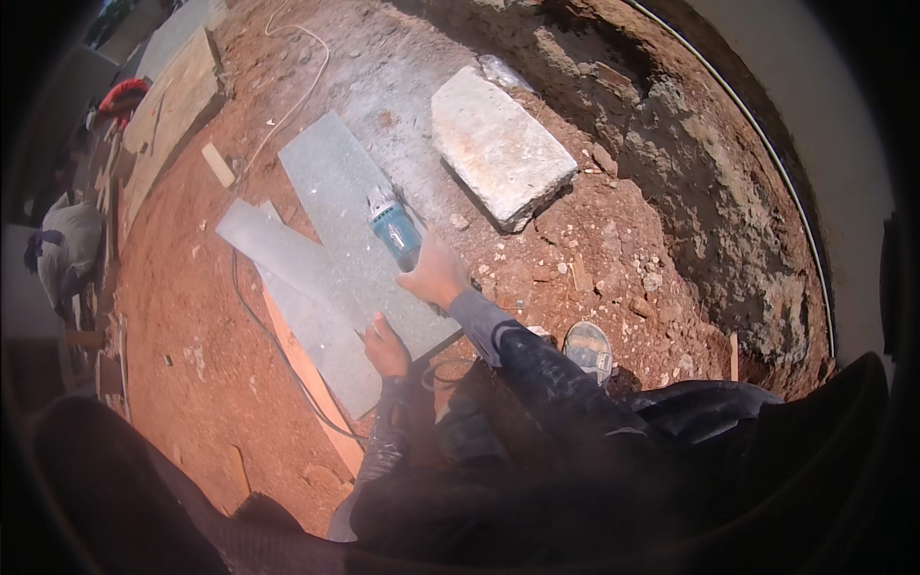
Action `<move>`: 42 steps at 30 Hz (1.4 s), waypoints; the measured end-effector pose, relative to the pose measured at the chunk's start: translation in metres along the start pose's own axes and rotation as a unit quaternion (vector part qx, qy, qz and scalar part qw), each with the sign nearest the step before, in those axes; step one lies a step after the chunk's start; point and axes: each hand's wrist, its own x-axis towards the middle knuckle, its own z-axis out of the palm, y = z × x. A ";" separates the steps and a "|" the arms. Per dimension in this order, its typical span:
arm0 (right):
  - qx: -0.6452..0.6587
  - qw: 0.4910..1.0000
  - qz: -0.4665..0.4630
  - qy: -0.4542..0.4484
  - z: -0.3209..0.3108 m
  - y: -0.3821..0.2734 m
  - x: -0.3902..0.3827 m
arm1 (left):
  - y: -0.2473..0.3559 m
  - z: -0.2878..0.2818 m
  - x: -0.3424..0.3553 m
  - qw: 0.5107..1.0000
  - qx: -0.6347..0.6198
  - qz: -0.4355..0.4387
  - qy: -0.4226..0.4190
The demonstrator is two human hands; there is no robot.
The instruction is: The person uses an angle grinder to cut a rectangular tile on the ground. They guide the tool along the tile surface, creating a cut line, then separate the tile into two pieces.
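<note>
My right hand (pixel 438 272) is wrapped round the rear of a teal angle grinder (pixel 393 233). The grinder's metal head points away from me, over the right edge of a long grey stone slab (pixel 331 172). My left hand (pixel 385 348) rests at the near end of this slab, by its left edge, fingers stretched out on the stone. A second grey slab (pixel 287 266) lies at an angle on the left, meeting the first. Whether the grinder's disc touches the stone is too small to tell.
A thick whitish stone block (pixel 503 144) lies right of the slabs, before a rough earth bank (pixel 709 182). A dark cable (pixel 278 350) and an orange-brown plank (pixel 321 393) run along the left slab. My shoe (pixel 587 347) stands on rubble. Wooden boards (pixel 172 115) lie far left.
</note>
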 end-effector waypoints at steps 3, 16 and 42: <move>0.008 1.000 0.015 -0.004 -0.006 0.007 -0.011 | -0.007 0.008 -0.001 1.000 -0.008 0.012 0.021; -0.003 0.999 0.044 0.004 -0.023 0.006 0.001 | -0.013 0.006 0.000 1.000 0.007 0.007 0.012; 0.030 0.999 0.018 -0.017 0.021 -0.105 0.186 | 0.014 -0.006 -0.006 0.999 -0.028 -0.018 -0.007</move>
